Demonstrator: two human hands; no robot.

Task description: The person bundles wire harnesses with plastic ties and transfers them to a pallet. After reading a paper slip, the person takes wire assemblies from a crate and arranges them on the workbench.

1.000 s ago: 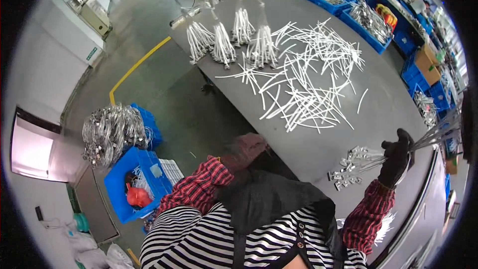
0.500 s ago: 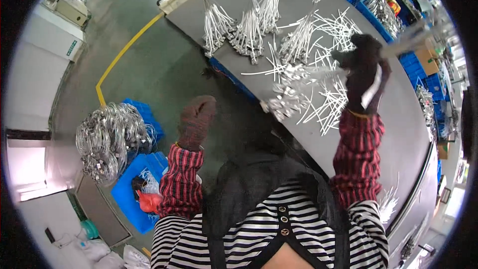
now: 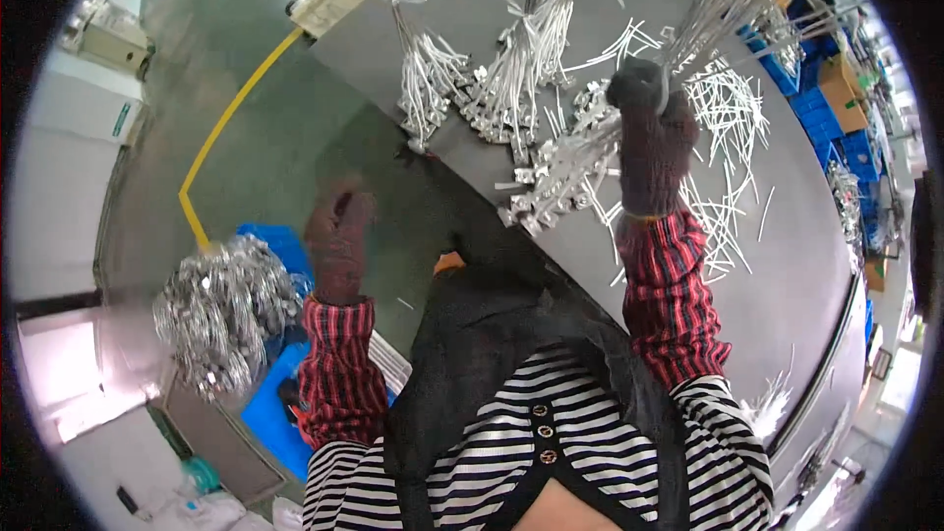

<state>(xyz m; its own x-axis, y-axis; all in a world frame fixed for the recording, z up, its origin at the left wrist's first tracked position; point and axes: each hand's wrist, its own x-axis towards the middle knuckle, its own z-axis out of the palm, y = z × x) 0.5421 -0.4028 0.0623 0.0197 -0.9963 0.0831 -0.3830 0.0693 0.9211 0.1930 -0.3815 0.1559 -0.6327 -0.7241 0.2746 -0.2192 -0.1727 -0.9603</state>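
My right hand [image 3: 654, 128], in a dark knitted glove, is closed around a bundle of thin silver-grey wires [image 3: 733, 5] above the table. The strands fan up and to the right from the fist. Just left of it, white wire ends with small metal terminals [image 3: 556, 182] lie at the table's edge; whether they belong to the held bundle I cannot tell. My left hand [image 3: 339, 241], gloved too, hangs over the floor left of the table. Its fingers are loosely bent with a gap at the thumb, slightly blurred, and nothing shows in them.
Several tied wire bundles [image 3: 428, 79] lie at the table's far side. Loose white strips [image 3: 728, 128] are scattered right of my right hand. Blue bins [image 3: 811, 113] line the far right edge. Coiled wires [image 3: 221, 310] are heaped beside a blue crate [image 3: 275, 246] on the left.
My right hand has moved left with the wire bundle, which now rises up and to the right from it. My left hand has shifted left and slightly down. The view has shifted a little.
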